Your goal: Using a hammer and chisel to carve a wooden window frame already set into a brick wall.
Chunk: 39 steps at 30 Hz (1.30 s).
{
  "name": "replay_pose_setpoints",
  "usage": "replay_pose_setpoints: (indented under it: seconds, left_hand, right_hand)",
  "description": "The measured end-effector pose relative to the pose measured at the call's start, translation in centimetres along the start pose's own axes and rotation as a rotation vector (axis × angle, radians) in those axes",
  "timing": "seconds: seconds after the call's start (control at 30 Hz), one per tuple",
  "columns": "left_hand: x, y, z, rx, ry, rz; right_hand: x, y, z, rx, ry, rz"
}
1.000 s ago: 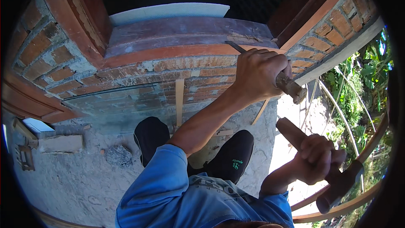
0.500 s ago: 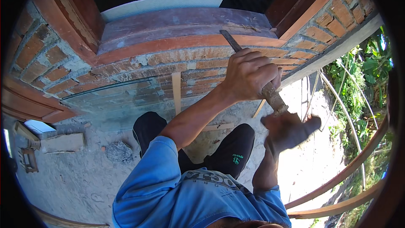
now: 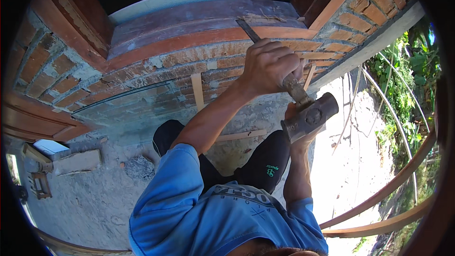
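My left hand (image 3: pixel 272 68) is closed around the wooden handle of a chisel (image 3: pixel 296 90). Its flat metal blade slants up and left, with the tip over the front edge of the reddish wooden window sill (image 3: pixel 189 38). Below the handle's butt end, my right hand (image 3: pixel 303 143) grips a hammer (image 3: pixel 310 117) with a heavy dark metal head. That head hides most of the fingers and the hammer's handle. The head is at or very near the chisel's butt; whether they touch I cannot tell. Wood shavings (image 3: pixel 268 17) lie on the sill beyond the blade.
A brick wall (image 3: pixel 142 73) runs under the sill, with a glass pane (image 3: pixel 128 109) leaning on it beside a wooden strip (image 3: pixel 197 91). Wood pieces (image 3: pixel 77 162) and a grey lump (image 3: pixel 139 167) lie on the floor at left. Curved wooden rails (image 3: pixel 379 227) and plants are at right.
The hammer head, blurred before, has come up and left to the chisel's butt and now shows sharply. My left hand keeps its hold on the chisel. The whole view has shifted slightly.
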<state>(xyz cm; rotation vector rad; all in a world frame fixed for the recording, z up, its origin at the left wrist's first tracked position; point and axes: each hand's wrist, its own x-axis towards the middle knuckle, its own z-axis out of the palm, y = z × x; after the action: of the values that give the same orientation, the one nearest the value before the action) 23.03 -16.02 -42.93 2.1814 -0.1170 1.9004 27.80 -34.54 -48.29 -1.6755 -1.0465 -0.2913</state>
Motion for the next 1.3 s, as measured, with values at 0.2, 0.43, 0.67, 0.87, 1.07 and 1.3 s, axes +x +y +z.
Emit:
replay_pose_setpoints:
  seconds: [0.2, 0.43, 0.67, 0.87, 1.07, 1.3]
  left_hand:
    - [-0.7, -0.1, -0.2, 0.029, 0.005, -0.001]
    - [-0.4, 0.1, 0.0, 0.021, -0.024, 0.018]
    - [6.0, -1.5, -0.8, -0.008, 0.024, -0.398]
    - [-7.1, -2.9, -1.2, 0.289, -0.165, 0.345]
    - [-1.7, 2.1, -1.6, 0.098, -0.147, 0.034]
    - [-0.1, 1.3, -0.3, 0.039, -0.074, -0.034]
  right_hand:
    - [0.9, -10.6, -4.7, 0.362, 0.335, 0.107]
    - [-1.2, 2.7, 1.5, 0.163, -0.007, 0.329]
    - [-3.0, -0.2, -3.3, 1.005, 0.206, 0.728]
    - [-6.9, -0.3, -6.9, 0.319, -0.012, 0.380]
    - [-6.8, -1.4, -8.0, 0.062, 0.102, 0.174]
    - [-4.2, -4.3, -9.7, 0.072, -0.149, 0.055]
